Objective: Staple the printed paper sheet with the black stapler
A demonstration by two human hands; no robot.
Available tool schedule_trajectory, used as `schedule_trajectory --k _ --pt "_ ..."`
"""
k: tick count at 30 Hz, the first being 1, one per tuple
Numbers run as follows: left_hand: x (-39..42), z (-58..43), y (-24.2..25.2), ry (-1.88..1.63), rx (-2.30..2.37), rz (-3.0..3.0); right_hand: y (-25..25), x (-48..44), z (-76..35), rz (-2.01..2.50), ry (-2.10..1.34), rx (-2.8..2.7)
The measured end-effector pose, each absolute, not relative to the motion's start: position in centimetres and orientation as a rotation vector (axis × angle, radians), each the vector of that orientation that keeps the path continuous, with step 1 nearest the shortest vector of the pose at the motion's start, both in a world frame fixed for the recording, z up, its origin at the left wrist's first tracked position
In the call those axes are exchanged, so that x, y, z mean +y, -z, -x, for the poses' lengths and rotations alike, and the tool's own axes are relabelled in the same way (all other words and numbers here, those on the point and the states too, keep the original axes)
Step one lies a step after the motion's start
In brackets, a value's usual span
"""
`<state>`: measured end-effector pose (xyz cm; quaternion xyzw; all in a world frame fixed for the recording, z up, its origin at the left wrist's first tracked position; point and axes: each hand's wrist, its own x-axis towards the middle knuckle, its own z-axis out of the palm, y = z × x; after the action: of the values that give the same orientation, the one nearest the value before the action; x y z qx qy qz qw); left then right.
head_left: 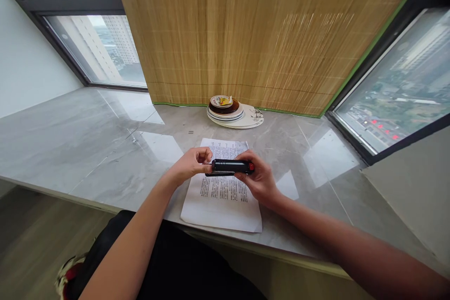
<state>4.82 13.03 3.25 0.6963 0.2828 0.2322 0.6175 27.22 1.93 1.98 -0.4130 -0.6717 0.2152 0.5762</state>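
A black stapler (pixel 230 166) with a red piece at its right end is held level above a printed sheet of paper (pixel 221 213). The fingers of my right hand (pixel 259 176) wrap round the stapler's right end, thumb below and forefinger on top. At the other end, my left hand (pixel 191 164) is closed, its thumb and curled fingers pinching the stapler's left tip. The paper lies on the grey marble-look sill (pixel 147 168), partly covered by the stapler and both hands. More than one sheet may be there; I cannot tell.
Behind the paper stands a stack of plates (pixel 225 111), with a small yellow packet (pixel 226 101) on top and an oval white board (pixel 251 117) beneath. A bamboo blind (pixel 228 33) hangs at the back, windows on both sides. The sill's front edge (pixel 281 254) runs by my lap.
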Motion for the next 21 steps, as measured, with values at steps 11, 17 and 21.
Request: schedule_trajectory --k 11,17,21 --pt "13.6 -4.1 -3.0 -0.573 0.667 -1.830 -1.8 2.4 -27.8 0.973 -0.572 -1.681" --pt "18.2 -2.7 -1.9 -0.863 1.181 -2.301 -1.4 2.7 -27.4 1.118 -0.626 -1.675" --pt "21.4 -1.7 -0.1 -0.683 1.407 -2.521 -1.0 2.8 -27.0 1.121 -0.700 -1.768"
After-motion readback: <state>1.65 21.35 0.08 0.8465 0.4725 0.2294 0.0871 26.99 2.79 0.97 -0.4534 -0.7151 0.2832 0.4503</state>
